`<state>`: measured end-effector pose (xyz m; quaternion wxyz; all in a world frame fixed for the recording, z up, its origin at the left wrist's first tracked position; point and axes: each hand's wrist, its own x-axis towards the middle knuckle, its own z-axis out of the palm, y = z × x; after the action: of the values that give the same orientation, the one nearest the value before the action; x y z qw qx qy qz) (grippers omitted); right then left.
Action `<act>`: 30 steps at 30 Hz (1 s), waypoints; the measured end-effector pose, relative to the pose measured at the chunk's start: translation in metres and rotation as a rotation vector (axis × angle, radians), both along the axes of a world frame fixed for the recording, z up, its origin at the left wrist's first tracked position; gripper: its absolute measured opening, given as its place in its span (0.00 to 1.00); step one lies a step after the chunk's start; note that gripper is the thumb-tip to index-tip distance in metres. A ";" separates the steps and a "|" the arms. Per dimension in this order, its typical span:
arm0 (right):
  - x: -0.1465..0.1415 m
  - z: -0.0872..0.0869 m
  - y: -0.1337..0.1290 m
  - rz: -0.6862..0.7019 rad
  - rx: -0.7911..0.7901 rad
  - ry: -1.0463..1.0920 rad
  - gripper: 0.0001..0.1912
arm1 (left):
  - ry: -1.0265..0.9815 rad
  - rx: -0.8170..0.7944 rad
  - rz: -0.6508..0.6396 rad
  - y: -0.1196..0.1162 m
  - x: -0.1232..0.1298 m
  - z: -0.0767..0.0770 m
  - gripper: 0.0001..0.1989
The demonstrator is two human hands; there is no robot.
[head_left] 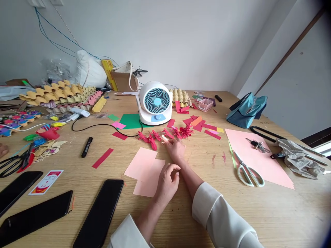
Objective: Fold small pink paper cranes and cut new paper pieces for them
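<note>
My right hand (176,150) reaches forward past the left, its fingertips closed on a small pale pink cut-paper piece (164,138). That piece sits by a row of crumpled red cut-paper pieces (152,140), with a fuller red bunch (186,131) just beyond the hand. My left hand (167,183) is loosely curled beside my right wrist, thumb and index finger slightly apart, with nothing visible in it. Under and beside the left hand lie two overlapping pale pink paper sheets (141,163).
A white fan (155,103) stands behind the red pieces. White-handled scissors (248,172) rest on a large pink sheet (274,165) at right. Phones (99,213) and a black marker (87,147) lie at left. Another person's hand (3,150) shows at the left edge.
</note>
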<state>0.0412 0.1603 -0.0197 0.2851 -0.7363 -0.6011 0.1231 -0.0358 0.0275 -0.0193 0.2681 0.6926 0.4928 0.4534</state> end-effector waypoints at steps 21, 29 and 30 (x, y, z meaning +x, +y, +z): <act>0.004 -0.013 0.009 0.035 0.033 -0.104 0.16 | 0.068 -0.040 0.007 0.006 -0.003 -0.007 0.13; 0.006 -0.011 0.006 0.038 0.070 -0.057 0.13 | 0.035 -0.006 0.059 0.017 -0.017 -0.005 0.11; 0.008 -0.010 0.003 0.042 0.087 -0.043 0.12 | 0.012 -0.009 0.104 0.024 -0.023 -0.003 0.10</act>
<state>0.0491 0.1633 -0.0295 0.3014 -0.7130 -0.6271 0.0868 -0.0589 0.0514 -0.0225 0.2445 0.6675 0.5318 0.4603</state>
